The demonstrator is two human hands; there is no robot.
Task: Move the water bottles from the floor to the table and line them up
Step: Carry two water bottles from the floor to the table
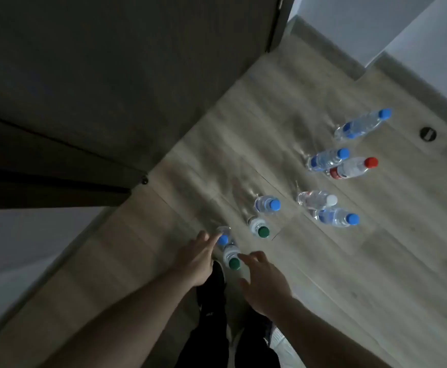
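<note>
While we look straight down in dim light, nine water bottles stand on the wooden floor [310, 261]. Our left hand [198, 258] reaches forward with its fingers [215, 241] straight and together, the tips at the cap of the near blue-capped bottle [223, 238]; whether they touch it we cannot tell. Our right hand [266, 282] reaches beside it, fingers [246, 258] loosely spread and holding nothing, the tips just beside the near green-capped bottle [232, 258]. These two bottles stand close together, directly in front of our dark trouser legs [211, 328]. A little farther off stands a second green-capped bottle [260, 228], and beyond it another blue-capped bottle [268, 203]. To the right a white-capped bottle [316, 200] stands just beside a blue-capped one [338, 217]. Farther still, a red-capped bottle [353, 168] stands against a blue-capped neighbour [327, 158], and the farthest blue-capped bottle [363, 123] stands alone, well apart from the rest. A small dark round fitting [428, 134] is set into the floor to its right. A dark door [111, 75] fills the upper left of the view, and pale walls [376, 27] close the upper right.
</note>
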